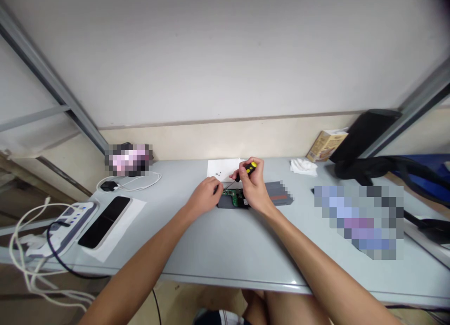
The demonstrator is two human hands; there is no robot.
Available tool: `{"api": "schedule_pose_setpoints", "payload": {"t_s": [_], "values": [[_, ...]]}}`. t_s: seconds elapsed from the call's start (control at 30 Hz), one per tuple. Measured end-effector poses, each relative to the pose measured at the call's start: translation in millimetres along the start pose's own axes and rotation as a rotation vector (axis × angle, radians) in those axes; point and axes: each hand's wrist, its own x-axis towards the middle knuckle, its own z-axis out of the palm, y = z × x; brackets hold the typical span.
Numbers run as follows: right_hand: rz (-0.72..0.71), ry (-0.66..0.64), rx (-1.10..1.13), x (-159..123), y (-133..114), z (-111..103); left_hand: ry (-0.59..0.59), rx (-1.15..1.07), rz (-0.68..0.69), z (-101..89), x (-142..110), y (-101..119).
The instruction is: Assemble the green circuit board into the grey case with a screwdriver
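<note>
Bench [197, 254]: screwdriver [251, 169] clamped in right grip [256, 188]; left grip [206, 194] by board [234, 198], closure can't be told; bits [218, 174] could be scattered if paper [227, 165] gets bumped.

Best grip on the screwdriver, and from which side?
I'd take the screwdriver by its yellow-and-black handle, coming from the right, as the right hand does now. The handle is the thick end and tilts up to the right; the thin shaft slants down-left toward the green circuit board, so fingers there would probably crowd the board.
</note>
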Motion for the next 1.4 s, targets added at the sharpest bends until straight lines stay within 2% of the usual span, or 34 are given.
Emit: {"api": "schedule_pose_setpoints", "payload": {"t_s": [0.33,0.6,1.4], "values": [[-0.011,0.034,-0.024,0.9,-3.3,-2.3,0.0,0.006,-0.008,-1.0,-0.4,0.8],[-0.003,0.017,0.032,0.4,-0.9,2.5,0.001,0.013,-0.001,-0.6,0.0,1.3],[-0.003,0.026,-0.011,-0.5,-3.6,1.4,0.01,0.022,0.011,-0.3,-0.5,-0.6]]}}
